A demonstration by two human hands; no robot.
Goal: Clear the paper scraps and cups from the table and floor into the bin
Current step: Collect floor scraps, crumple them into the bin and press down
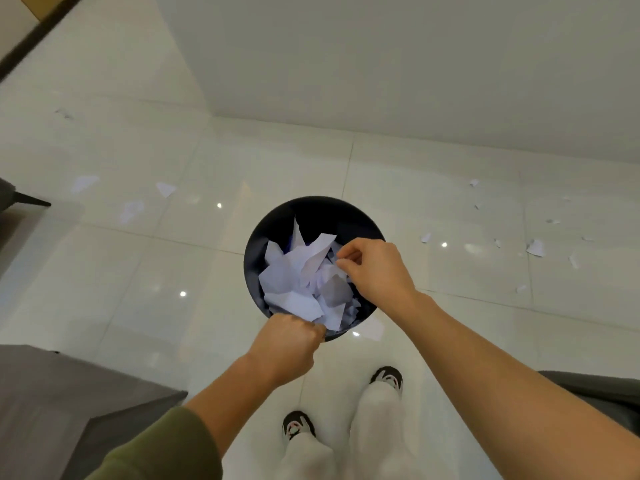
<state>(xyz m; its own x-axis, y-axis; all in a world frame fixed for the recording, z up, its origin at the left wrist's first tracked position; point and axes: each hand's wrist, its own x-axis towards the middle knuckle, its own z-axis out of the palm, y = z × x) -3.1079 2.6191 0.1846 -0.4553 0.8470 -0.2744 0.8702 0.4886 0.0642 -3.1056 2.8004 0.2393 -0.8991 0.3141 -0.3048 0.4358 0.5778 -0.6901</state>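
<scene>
Bin (254, 261): heaped with paper (294, 271).
Floor (104, 271): scraps (535, 247) left both sides.
Hands: left hand (287, 341) grips rim; right hand (375, 270) curled, grasp unclear.

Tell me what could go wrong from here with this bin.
1. The paper is heaped near the rim of the bin; pieces may spill as the right hand works above it.
2. The left hand grips only the near rim, so the bin might tip.
3. Scraps scattered on the floor at the right could be missed.
</scene>
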